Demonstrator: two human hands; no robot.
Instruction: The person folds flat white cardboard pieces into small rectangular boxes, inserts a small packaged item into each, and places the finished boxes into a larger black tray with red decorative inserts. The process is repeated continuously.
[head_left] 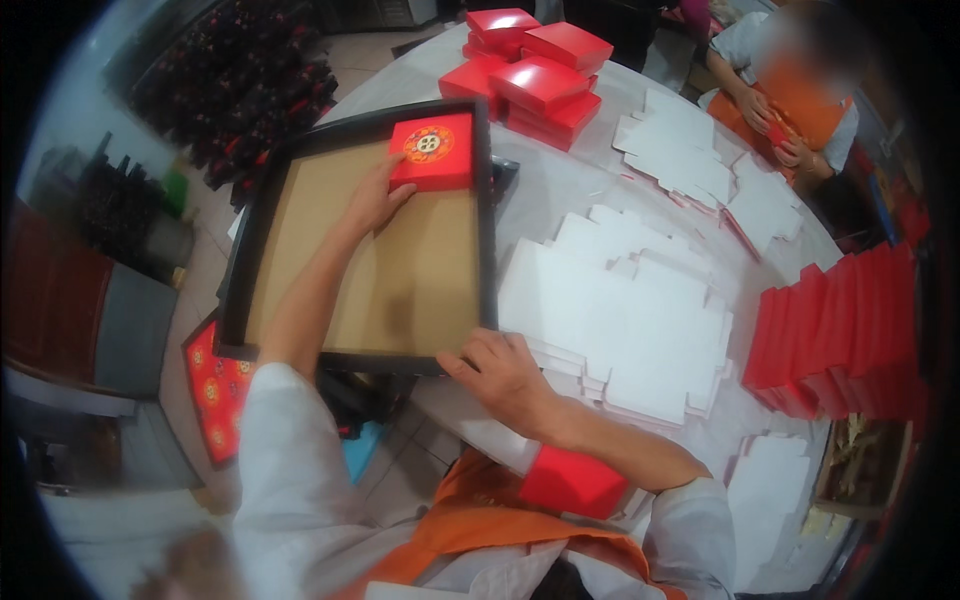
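Observation:
A shallow tray (pixel 482 260) with a black rim and a tan bottom lies in front of me, overhanging the table's left edge. In its far right corner sits a red square box (pixel 455 165) with a round, flower-like emblem on top. My left hand (pixel 376 196) reaches across the tray and touches the box's near left corner, thumb and fingers apart. At the tray's near right corner, my right hand (pixel 505 380) has its fingers bent over the black rim.
Red boxes (pixel 545 80) are piled at the table's far end. White flat cardboard blanks (pixel 620 310) spread to the right, near a row of red cartons (pixel 835 335). A filled red tray (pixel 215 390) stands lower left. A co-worker (pixel 780 110) handles something red across the table.

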